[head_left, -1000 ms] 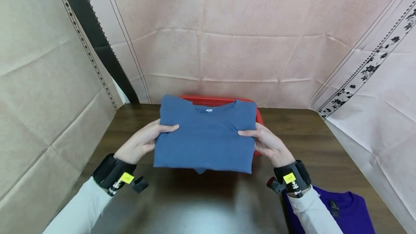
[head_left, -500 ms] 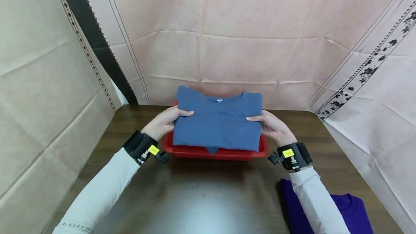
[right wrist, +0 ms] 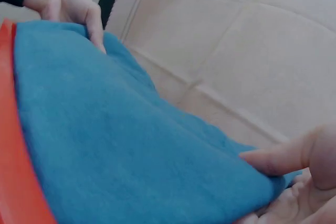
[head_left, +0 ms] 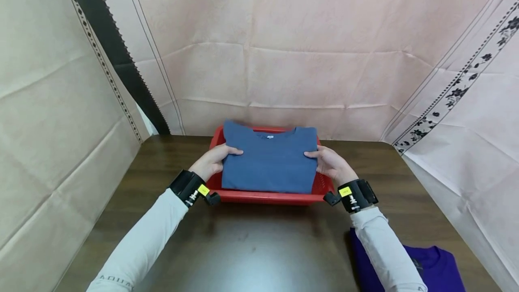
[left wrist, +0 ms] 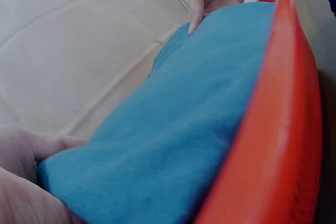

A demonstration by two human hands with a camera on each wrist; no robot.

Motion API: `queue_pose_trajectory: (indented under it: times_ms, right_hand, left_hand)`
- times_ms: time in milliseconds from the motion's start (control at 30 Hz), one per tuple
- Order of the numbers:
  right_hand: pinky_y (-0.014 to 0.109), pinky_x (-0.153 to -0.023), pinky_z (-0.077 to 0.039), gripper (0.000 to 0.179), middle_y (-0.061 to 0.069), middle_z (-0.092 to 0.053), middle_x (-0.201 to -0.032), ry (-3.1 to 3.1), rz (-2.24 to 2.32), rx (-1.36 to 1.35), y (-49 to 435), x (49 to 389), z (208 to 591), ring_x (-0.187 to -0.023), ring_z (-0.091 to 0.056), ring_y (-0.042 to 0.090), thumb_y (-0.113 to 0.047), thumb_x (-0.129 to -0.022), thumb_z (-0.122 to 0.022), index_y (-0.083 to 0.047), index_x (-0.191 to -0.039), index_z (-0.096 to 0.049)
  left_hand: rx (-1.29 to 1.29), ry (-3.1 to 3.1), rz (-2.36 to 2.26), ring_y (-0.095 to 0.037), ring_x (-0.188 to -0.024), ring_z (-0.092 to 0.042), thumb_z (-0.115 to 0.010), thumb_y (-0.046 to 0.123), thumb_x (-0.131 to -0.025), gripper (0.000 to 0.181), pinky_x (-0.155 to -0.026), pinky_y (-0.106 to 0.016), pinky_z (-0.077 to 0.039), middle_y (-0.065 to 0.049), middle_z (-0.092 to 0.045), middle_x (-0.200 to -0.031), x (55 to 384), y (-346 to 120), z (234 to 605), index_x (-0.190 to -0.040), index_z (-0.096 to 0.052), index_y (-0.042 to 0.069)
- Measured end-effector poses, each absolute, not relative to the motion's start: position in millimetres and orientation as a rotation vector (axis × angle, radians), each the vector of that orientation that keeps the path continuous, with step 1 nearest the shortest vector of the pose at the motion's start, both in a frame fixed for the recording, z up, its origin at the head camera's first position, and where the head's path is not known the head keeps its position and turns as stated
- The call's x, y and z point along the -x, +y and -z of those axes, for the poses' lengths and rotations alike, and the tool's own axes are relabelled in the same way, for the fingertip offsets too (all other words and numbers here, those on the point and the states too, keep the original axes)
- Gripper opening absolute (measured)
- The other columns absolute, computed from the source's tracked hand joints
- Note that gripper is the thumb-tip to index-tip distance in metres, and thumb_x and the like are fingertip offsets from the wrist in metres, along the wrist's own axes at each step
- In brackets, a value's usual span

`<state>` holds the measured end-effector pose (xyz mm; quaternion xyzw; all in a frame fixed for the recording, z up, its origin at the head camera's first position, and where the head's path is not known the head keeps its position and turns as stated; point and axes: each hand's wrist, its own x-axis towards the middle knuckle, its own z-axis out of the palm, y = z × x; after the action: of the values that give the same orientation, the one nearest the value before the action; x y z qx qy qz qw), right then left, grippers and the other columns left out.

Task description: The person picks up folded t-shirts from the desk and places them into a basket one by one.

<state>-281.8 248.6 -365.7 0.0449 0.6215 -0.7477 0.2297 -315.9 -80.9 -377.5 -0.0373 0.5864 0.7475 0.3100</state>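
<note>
A folded blue T-shirt (head_left: 269,163) lies within the rim of a red plastic basket (head_left: 267,198), collar toward the back. My left hand (head_left: 215,160) grips its left edge, thumb on top of the cloth and the other fingers beneath. On the opposite edge my right hand (head_left: 331,164) pinches the shirt the same way. Both wrist views show the blue cloth (left wrist: 168,114) (right wrist: 121,124) stretched between the two hands, beside the basket's red wall (left wrist: 268,145). Whether the shirt's underside touches the basket floor is hidden.
A folded purple T-shirt (head_left: 435,267) lies on the wooden table (head_left: 243,247) at the front right, partly under the right forearm. Pale cloth curtains (head_left: 284,71) hang behind the table and at both sides.
Both hands have carried the blue T-shirt forward over the red basket and then lowered it inside the rim. The purple T-shirt stays in its place.
</note>
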Motion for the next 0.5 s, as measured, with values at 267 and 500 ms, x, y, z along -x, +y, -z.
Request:
queue_pose_trajectory:
  times_ms: [267,500]
  right_hand:
    - [0.047,-0.103,-0.037,0.070,0.018,-0.032,-0.145,1.914,1.982,-0.147,242.7,280.2,385.4,-0.119,-0.045,0.031,-0.003,-0.092,-0.048,-0.013,-0.150,-0.009]
    - [0.052,-0.105,-0.034,0.084,0.022,-0.020,-0.150,2.166,1.866,-0.114,235.4,273.8,392.5,-0.128,-0.033,0.037,-0.001,-0.089,-0.053,-0.018,-0.150,0.001]
  left_hand:
    - [0.079,1.576,-1.953,-0.022,-0.105,-0.045,-0.048,0.001,-0.087,0.061,-0.104,-0.043,-0.035,-0.007,-0.041,-0.121,314.5,-81.9,398.8,-0.140,-0.021,0.013]
    - [0.076,1.675,-1.881,-0.029,-0.117,-0.041,-0.044,-0.007,-0.084,0.063,-0.108,-0.049,-0.031,-0.017,-0.037,-0.136,310.4,-78.6,399.3,-0.142,-0.020,0.005]
